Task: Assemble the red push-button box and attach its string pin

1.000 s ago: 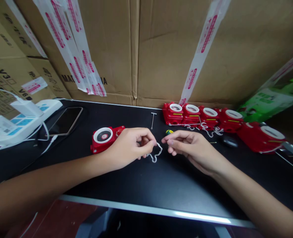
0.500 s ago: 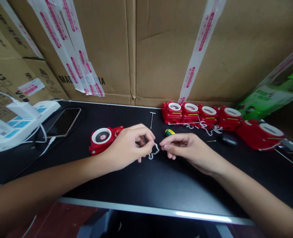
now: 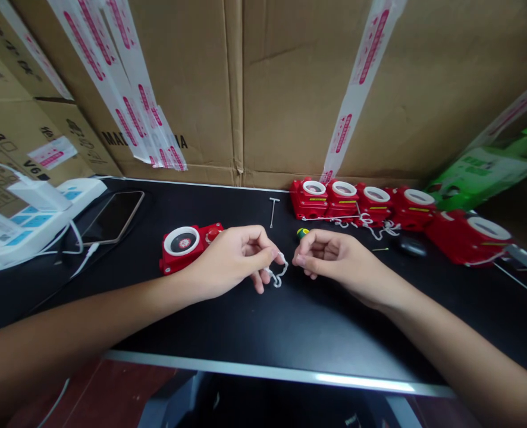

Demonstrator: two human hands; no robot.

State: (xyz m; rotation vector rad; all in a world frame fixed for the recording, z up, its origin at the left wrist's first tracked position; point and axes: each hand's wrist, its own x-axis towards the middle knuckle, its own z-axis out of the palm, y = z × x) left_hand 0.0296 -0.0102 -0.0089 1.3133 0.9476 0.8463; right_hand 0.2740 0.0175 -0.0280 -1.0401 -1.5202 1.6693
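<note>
Head view: left hand (image 3: 228, 264) pinches white cord (image 3: 278, 282) between thumb and forefinger; loop hangs over mid-desk (image 3: 263, 333), front edge nearer the wearer. Right hand (image 3: 341, 255) faces it, apart from the loop, thumb and forefinger drawn close; cannot tell if they grip anything. Red box (image 3: 184, 245) left of centre, partly behind left hand. T-key (image 3: 272, 213) near back edge; screwdriver (image 3: 301, 233) just beyond right fingers. Phone (image 3: 117, 220) toward back left corner.
</note>
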